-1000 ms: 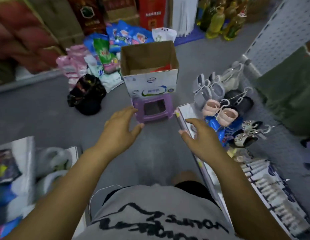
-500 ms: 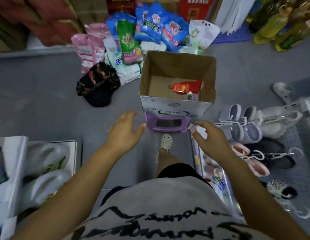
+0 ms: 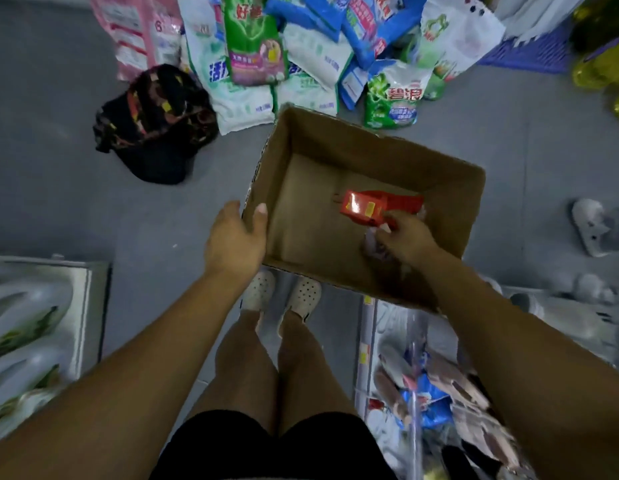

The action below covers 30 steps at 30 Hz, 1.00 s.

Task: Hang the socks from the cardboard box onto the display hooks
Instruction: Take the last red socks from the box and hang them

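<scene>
Socks — one red pack seen in box — are pinched by right hand; box rim is gripped by left hand. Hanging judged pending; hooks unseen.

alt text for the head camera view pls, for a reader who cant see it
Seen from above, a person's right hand pinches a red pack lying in an open cardboard box, while the left hand grips its left rim. Detergent bags and a black bag lie on the grey floor beyond.
</scene>
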### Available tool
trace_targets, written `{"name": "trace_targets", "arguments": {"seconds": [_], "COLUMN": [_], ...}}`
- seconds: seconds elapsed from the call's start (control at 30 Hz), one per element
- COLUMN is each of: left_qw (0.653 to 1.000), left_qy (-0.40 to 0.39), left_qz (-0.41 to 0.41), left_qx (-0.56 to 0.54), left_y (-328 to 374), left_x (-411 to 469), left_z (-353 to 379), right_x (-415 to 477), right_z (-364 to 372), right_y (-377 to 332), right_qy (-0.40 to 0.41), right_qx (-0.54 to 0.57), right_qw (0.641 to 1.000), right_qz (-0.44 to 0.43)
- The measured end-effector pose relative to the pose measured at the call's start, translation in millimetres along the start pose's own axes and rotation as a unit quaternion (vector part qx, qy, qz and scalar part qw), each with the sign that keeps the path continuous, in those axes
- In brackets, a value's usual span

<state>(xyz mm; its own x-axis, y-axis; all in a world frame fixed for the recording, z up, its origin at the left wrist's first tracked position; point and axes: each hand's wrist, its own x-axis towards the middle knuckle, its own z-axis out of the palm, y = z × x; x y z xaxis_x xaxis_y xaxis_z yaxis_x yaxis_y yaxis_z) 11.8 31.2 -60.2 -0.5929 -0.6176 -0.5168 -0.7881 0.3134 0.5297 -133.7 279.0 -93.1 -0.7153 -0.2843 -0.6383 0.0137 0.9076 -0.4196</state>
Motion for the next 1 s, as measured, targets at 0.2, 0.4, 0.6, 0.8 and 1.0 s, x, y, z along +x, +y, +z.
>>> {"name": "trace_targets", "arguments": {"seconds": [0.2, 0.4, 0.6, 0.8, 1.0], "left_qw": [0.994, 0.99, 0.992, 0.994, 0.994], "left_qy": [0.096, 0.115, 0.098, 0.071, 0.082], "left_qz": [0.047, 0.058, 0.046, 0.045, 0.042], "left_qx": [0.02, 0.055, 0.065, 0.069, 0.052], "left_y": [-10.4, -8.6, -7.1, -5.4, -7.5], "left_x": [18.8, 18.3, 19.1, 18.4, 18.9], "left_z": [30.1, 31.9, 29.8, 24.6, 26.9], "right_x": [101.1, 132.6, 122.7, 82.7, 69.5], "right_z": [29.9, 50.2, 39.9, 4.0, 37.0], "right_y": [25.6, 39.1, 30.0, 3.6, 21.7], "right_qy": [-0.002, 0.038, 0.041, -0.056, -0.177], "right_qx": [-0.126, -0.215, -0.215, 0.016, -0.096], "right_qw": [0.992, 0.976, 0.975, 0.998, 0.977], "right_qz": [-0.007, 0.021, 0.036, 0.03, 0.074]}}
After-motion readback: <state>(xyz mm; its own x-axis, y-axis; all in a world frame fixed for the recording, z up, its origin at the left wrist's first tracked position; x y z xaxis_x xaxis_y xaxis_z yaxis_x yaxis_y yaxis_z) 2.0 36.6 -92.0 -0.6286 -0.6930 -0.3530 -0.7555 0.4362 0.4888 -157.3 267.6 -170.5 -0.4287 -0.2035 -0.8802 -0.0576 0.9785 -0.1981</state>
